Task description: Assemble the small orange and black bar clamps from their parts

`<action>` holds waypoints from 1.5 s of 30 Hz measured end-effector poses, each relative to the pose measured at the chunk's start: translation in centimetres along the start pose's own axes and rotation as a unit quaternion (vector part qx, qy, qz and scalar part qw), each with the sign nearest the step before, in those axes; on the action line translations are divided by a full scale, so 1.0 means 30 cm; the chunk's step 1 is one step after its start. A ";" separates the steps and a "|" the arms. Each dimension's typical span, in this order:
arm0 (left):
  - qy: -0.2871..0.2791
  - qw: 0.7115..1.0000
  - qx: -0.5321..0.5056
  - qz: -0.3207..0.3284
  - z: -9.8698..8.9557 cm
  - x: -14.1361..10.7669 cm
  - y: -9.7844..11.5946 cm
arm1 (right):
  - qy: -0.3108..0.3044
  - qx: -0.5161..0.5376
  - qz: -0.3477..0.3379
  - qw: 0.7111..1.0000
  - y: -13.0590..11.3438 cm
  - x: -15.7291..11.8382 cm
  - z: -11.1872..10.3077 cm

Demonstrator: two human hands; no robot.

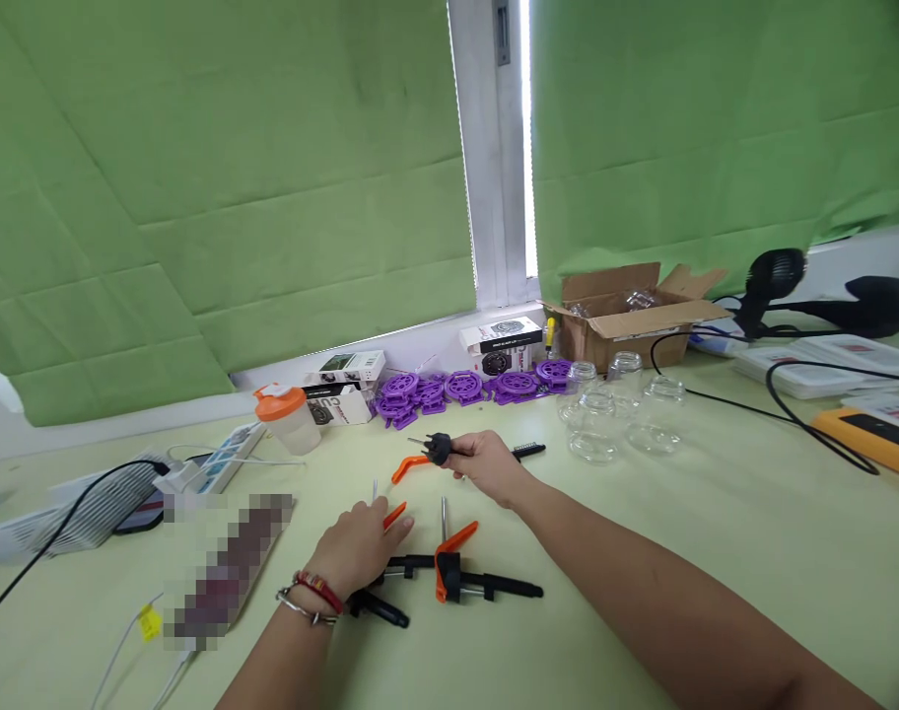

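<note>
My right hand (490, 465) pinches a small black knob-like part (439, 449) with prongs and a thin metal rod pointing left. My left hand (357, 542) is lowered over a black part with an orange lever (394, 515) and an upright metal rod. Its fingers curl round that part, which they mostly hide. Just right of it lies a similar black assembly (450, 577) with an orange lever, a metal rod and a black handle. Another black handle (381, 608) sticks out below my left wrist. Beyond my hands rests a loose orange lever (409, 465).
Several purple spoked parts (464, 387) line the back, near small printed boxes (501, 335). Clear glass jars (594, 429) and an open cardboard box (627, 330) stand right. Leftward are an orange-lidded shaker (287, 419), a power strip (232, 459) and cables.
</note>
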State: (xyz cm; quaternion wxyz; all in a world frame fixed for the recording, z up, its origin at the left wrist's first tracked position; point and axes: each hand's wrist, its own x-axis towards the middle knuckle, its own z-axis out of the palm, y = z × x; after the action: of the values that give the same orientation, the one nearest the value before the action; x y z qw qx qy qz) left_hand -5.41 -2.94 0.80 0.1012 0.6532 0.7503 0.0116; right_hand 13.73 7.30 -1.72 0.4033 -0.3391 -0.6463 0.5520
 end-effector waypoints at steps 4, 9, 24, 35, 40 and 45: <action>0.101 0.985 -0.131 0.040 -0.062 0.023 0.031 | 0.012 -0.146 -0.060 0.987 -0.012 -0.026 0.038; 0.058 0.890 -0.450 0.036 -0.102 0.035 0.130 | -0.009 -0.271 -0.144 0.952 -0.065 -0.066 0.090; 0.078 0.946 -0.301 -0.093 -0.020 0.245 -0.231 | -0.177 -0.316 -0.001 0.932 -0.093 -0.231 -0.111; 0.172 0.961 -0.215 -0.002 -0.068 0.088 -0.009 | -0.136 -0.358 0.016 0.924 -0.066 -0.365 -0.105; -0.086 0.862 -0.495 0.063 -0.035 -0.094 0.258 | -0.077 -0.307 -0.064 0.946 -0.106 -0.358 -0.122; -0.002 0.798 -0.602 0.033 0.026 -0.083 0.299 | -0.124 -0.135 0.026 0.983 -0.074 -0.332 -0.143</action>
State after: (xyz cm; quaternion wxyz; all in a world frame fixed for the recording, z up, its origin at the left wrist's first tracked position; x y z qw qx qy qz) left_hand 3.80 -4.16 1.70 0.4748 0.4846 0.5702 0.4632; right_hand 22.03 0.03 -0.71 0.2556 -0.3362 -0.7507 0.5079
